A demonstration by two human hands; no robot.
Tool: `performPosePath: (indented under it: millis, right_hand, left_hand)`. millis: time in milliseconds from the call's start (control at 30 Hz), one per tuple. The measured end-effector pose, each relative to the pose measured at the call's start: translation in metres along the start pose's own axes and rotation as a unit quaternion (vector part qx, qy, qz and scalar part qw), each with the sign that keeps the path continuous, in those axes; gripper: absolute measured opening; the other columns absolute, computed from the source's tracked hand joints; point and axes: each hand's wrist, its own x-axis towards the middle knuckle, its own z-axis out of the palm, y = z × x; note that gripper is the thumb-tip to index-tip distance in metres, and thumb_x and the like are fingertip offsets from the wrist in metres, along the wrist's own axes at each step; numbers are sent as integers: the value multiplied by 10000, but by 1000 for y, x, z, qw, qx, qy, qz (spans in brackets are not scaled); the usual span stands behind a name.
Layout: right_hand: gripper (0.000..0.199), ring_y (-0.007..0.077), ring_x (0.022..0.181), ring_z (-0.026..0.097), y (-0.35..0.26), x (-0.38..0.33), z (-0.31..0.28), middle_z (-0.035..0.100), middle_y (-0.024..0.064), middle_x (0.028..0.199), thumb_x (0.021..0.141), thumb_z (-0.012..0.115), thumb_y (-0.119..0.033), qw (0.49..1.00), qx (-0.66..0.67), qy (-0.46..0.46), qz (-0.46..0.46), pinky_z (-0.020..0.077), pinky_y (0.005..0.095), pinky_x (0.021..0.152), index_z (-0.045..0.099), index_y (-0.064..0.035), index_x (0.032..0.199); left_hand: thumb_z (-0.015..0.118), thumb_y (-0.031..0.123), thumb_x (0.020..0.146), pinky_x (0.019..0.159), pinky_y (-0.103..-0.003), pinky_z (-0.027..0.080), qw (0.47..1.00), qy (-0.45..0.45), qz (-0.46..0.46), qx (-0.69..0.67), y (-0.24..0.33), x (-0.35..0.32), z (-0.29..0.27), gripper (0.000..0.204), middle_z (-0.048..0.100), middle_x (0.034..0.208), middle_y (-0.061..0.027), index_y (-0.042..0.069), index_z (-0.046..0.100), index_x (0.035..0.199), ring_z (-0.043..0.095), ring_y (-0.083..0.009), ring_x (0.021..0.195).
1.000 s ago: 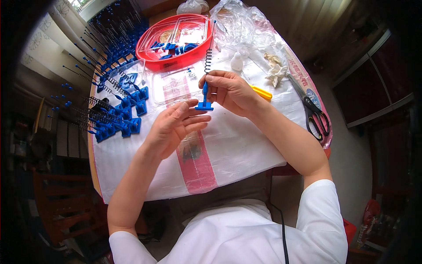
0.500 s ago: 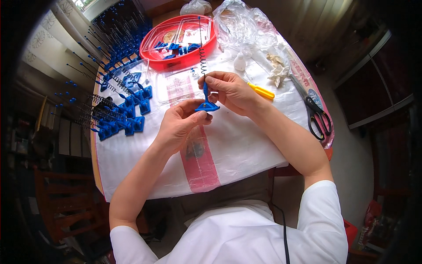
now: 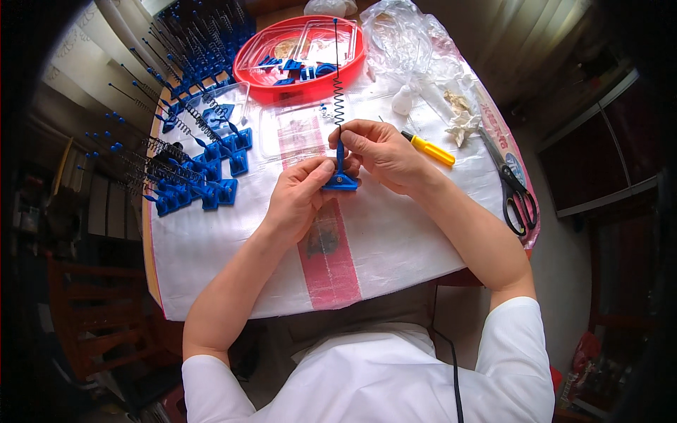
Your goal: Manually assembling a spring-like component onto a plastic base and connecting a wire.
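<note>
**Fingers pinching a blue spring stand over the bench**

Fingers (image 3: 319, 171) of the left hand (image 3: 296, 201) are closing on the flat blue base (image 3: 341, 182), gripping its left edge so the base is sitting just right of the thumb tip. Fingers of the right hand (image 3: 384, 156) are curling around the short blue post (image 3: 340, 151) that is rising upright from that base, with the thumb pressing at the front and the post passing between thumb and forefinger. A thin coiled spring (image 3: 337, 92) is standing up out of the right hand's grip, reaching toward the far side of the bench (image 3: 395, 240).

Both hands are meeting above the white sheet and its pink stripe (image 3: 328, 261). Just right of the right hand, a yellow-handled screwdriver (image 3: 430, 149) is lying on the sheet. Farther right, black scissors (image 3: 513, 190) are lying near the bench edge. To the left, a crowd of finished blue stands with springs (image 3: 190, 176) is spreading along the bench side. Beyond the hands, a red tray (image 3: 257, 83) is holding blue parts, and crumpled clear bags (image 3: 409, 42) are sitting beside it.
</note>
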Motion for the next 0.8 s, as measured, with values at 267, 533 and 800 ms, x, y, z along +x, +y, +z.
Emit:
performPosePath:
  millis: [267,533,800]
  right_hand:
    - [227,92,835,597,5,-1,11,658,28,980,972,627,-197,999,-21,26,-1,510,252,742,672,-24,1112]
    - [261,93,860,605,3,-1,7,653,39,986,994,586,-188,999,-12,23,31,511,243,753,638,-3,1171]
    - [273,103,794,614,6,-2,10,659,46,957,978,620,-188,999,-24,28,24,519,252,704,634,9,1165]
  left_hand:
    - [603,160,981,896,-344,550,1000,28,2,-14,-7,2,-7,284,690,1078,-125,-37,610,1185,686,-197,973]
    - [607,116,974,847,-300,572,1000,14,-11,-16,-2,1,-8,230,698,998,-123,-45,625,1138,692,-173,913]
    - [604,158,978,901,-340,554,1000,7,-22,1,-4,-1,-14,281,684,1041,-143,-45,596,1172,691,-215,960]
